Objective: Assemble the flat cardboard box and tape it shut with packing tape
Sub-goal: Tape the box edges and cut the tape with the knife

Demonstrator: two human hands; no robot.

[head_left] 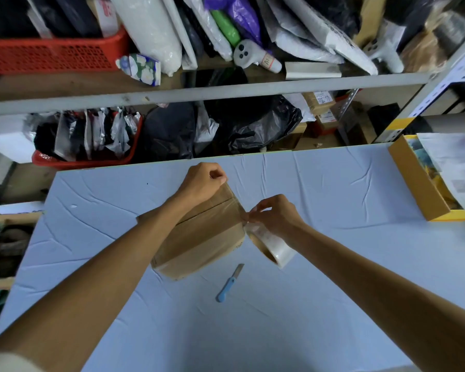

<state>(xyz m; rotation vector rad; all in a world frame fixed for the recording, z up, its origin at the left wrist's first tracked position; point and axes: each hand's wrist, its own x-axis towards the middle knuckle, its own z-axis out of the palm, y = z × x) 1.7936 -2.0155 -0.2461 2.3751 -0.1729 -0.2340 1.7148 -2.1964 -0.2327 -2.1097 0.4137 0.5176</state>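
One taped box (199, 237), one tape roll (275, 247), one knife (229, 283).

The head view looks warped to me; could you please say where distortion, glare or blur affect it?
Head view: wide-angle distortion bows the shelf rail; lighting is soft, with only a faint shadow on the table beside the cardboard box; the packing tape shows a mild sheen; the right hand looks slightly smeared, the blue knife sharp.

box (199, 237): plain brown
tape roll (275, 247): clear
knife (227, 287): light blue handle
tablecloth (333, 197): pale blue
basket (51, 53): red
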